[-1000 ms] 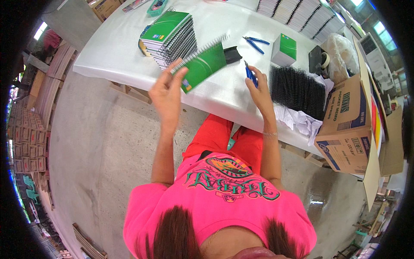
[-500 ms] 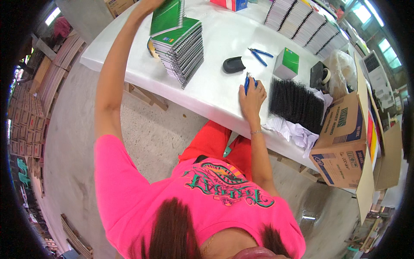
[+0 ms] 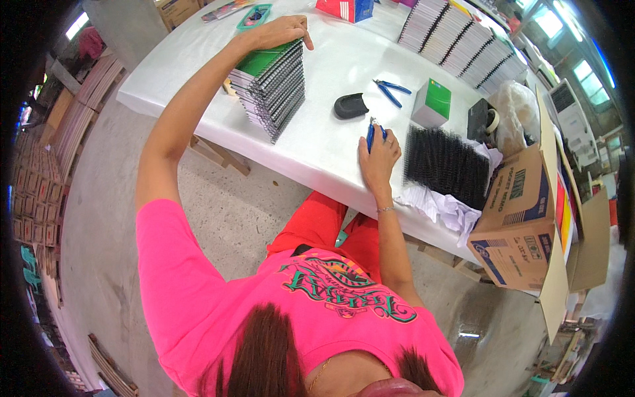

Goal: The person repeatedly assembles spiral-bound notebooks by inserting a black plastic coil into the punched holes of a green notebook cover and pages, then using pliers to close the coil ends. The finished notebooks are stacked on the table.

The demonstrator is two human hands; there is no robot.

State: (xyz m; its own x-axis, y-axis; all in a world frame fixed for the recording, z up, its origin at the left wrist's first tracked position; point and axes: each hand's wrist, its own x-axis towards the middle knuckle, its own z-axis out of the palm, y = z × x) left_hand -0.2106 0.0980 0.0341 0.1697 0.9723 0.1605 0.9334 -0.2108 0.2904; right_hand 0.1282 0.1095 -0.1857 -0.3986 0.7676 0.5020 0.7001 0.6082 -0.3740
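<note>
At the left of the table rises a stack of green-covered spiral notebooks (image 3: 274, 89), their black coils toward the right. My left hand (image 3: 281, 32) lies over the stack's far top edge, its fingers closed and bent down past the coil side on the top notebook (image 3: 259, 62). My right hand (image 3: 380, 157) rests on the table, wrapped round blue-handled nippers (image 3: 370, 135) whose tips point away from me. Beyond them are a black curved holder-like piece (image 3: 350, 106) and a second blue-handled pair of nippers (image 3: 393, 92), lying spread.
To the right sit a small green-topped block (image 3: 433, 104), a heap of black coils (image 3: 444, 165) on white paper and an open cardboard box (image 3: 516, 192). More coil-bound books (image 3: 456, 40) stand at the far right. A teal tray (image 3: 254, 16) lies beyond the stack.
The notebook my left hand held raised above the stack is now down on it, and that hand has come lower and nearer. My right hand keeps the nippers in nearly the same place.
</note>
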